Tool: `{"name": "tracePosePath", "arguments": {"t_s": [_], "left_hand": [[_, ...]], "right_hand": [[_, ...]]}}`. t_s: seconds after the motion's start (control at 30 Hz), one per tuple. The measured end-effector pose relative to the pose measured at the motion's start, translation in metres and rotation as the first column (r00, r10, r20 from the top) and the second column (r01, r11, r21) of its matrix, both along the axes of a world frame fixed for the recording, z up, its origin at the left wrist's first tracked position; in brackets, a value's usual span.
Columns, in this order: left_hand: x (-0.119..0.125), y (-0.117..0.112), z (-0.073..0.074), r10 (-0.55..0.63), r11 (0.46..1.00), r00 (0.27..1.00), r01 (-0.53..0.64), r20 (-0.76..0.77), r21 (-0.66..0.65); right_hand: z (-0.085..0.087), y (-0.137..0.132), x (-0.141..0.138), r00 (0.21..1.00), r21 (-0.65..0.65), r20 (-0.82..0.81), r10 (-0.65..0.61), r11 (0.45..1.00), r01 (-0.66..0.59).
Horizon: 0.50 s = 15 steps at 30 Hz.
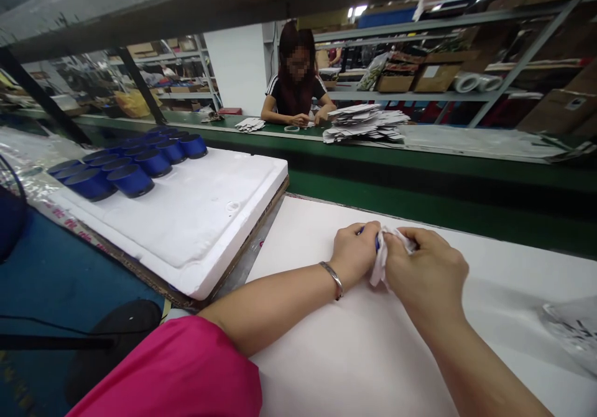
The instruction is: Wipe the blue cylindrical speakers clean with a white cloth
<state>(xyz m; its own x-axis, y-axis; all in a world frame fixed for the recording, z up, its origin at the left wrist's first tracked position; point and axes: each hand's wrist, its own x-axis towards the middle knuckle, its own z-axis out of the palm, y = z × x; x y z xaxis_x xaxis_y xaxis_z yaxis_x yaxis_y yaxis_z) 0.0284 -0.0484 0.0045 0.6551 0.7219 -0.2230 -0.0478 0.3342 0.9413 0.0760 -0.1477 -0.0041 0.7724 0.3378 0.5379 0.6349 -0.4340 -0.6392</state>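
Over the white work surface [326,355], my left hand [355,252] is closed around a blue object [377,243], of which only slivers show between the fingers. My right hand [429,271] pinches a crumpled white cloth [380,271] and presses it against that object. Both hands meet, so most of the object is hidden. To the left, several blue cylinders [131,182] with dark tops stand grouped on a white foam board [196,230].
A clear container [573,330] with dark marks stands at the right edge. Beyond the green conveyor belt [336,183], a person [298,81] sits handling small items beside stacked white pieces [366,124]. A grey beam [186,3] crosses overhead. A dark round stool seat [116,336] is lower left.
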Motion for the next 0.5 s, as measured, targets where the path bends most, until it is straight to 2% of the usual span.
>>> {"name": "tracePosePath", "arguments": {"t_s": [0.33, 0.5], "left_hand": [[-0.0015, -0.0011, 0.0023, -0.002, 0.999, 1.0, 0.003, -0.014, 0.037], [0.0, -0.0009, 0.0009, -0.003, 0.999, 1.0, 0.003, -0.003, 0.052]], "right_hand": [[0.0025, 0.0003, -0.0015, 0.999, -0.007, -0.039, 0.012, 1.0, -0.012], [0.0085, -0.0048, -0.006, 0.99, -0.014, -0.14, -0.002, 1.0, 0.0]]}}
